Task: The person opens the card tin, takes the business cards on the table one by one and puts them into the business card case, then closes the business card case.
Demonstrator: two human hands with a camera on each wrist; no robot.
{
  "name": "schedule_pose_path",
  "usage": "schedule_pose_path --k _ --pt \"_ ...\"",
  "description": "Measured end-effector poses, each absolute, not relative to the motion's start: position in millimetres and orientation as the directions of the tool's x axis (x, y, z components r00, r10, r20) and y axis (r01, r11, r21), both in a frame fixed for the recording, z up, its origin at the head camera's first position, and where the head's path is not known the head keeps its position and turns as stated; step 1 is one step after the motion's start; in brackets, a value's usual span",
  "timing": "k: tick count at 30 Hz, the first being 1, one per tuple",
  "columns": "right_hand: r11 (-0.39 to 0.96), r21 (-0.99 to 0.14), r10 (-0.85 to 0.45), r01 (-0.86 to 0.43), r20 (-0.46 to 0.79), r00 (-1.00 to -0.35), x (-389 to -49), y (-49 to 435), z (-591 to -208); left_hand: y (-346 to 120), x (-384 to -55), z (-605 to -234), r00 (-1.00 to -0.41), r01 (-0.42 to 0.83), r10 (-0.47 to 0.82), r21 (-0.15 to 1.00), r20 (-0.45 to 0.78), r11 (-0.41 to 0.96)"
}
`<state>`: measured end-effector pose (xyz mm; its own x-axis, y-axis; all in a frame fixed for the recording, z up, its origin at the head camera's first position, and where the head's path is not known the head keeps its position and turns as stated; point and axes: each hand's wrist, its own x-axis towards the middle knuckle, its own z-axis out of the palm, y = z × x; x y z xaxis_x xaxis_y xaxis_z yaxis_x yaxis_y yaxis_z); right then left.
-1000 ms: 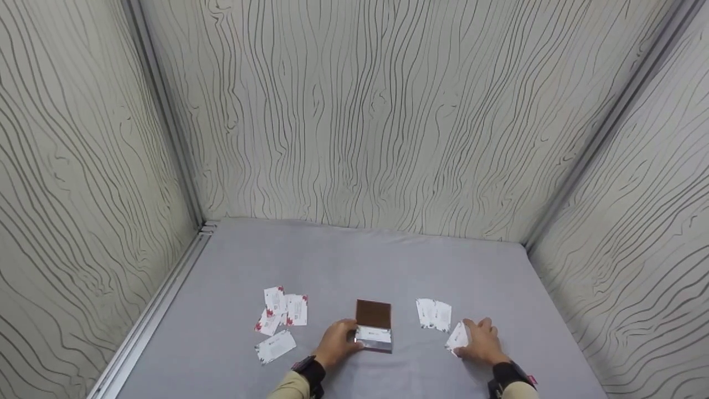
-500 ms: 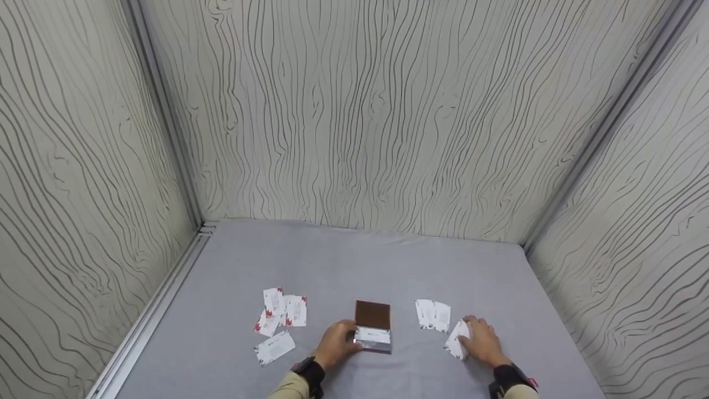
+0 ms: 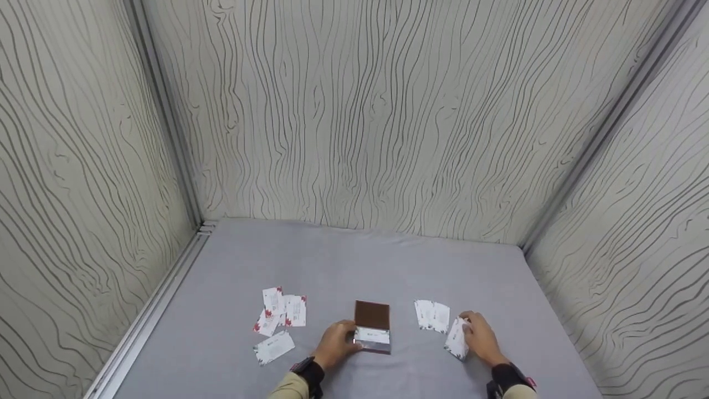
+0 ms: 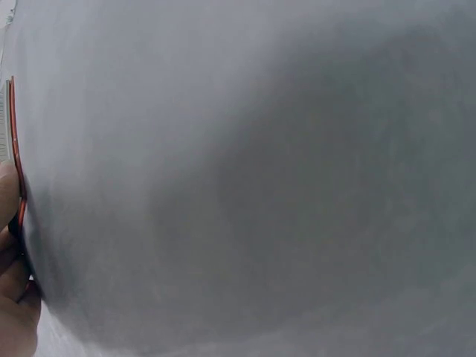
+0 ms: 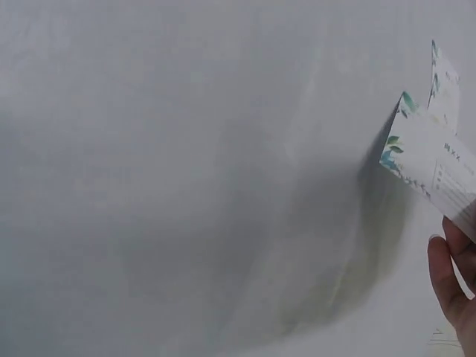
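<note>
An open brown card case [image 3: 372, 315] lies in the middle of the table, a white business card [image 3: 372, 334] in its lower half. My left hand [image 3: 335, 344] grips the case's left edge between fingers and thumb; the left wrist view shows its reddish edge [image 4: 18, 141] beside the fingers. My right hand [image 3: 483, 339] pinches a white business card with green leaf corners [image 3: 457, 339], tilted up off the cloth. In the right wrist view this held card [image 5: 431, 152] overlaps a second leaf-patterned card [image 5: 445, 93] behind it.
Two overlapping white cards [image 3: 432, 315] lie right of the case. Left are several red-cornered cards [image 3: 296, 310] in a loose pile and a single leaf-patterned card [image 3: 275, 348]. Grey cloth [image 3: 332, 260] covers the table; wood-patterned walls [image 3: 354, 111] enclose it.
My right hand has shifted its hold to the card's right edge and raised the card, which now stands more upright. The left hand and the case have stayed in place.
</note>
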<state>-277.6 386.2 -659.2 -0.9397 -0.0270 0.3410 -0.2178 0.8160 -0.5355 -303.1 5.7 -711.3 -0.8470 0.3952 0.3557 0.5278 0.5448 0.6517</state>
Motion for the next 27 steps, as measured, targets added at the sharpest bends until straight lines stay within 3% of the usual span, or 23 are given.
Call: schedule_pose_path --k 8,14,27 --pt "0.794 -0.551 -0.034 -0.258 0.383 -0.923 -281 372 -655 5 -303 -711 -0.847 0.528 0.392 0.652 0.358 0.544" --pt "0.814 -0.486 -0.090 -0.319 0.438 -0.895 -284 358 -657 6 -302 -710 -0.848 0.526 0.392 0.656 0.356 0.542" --pt "0.712 -0.646 -0.060 -0.276 0.335 -0.940 -285 335 -658 5 -303 -711 -0.845 0.530 0.402 0.646 0.352 0.549"
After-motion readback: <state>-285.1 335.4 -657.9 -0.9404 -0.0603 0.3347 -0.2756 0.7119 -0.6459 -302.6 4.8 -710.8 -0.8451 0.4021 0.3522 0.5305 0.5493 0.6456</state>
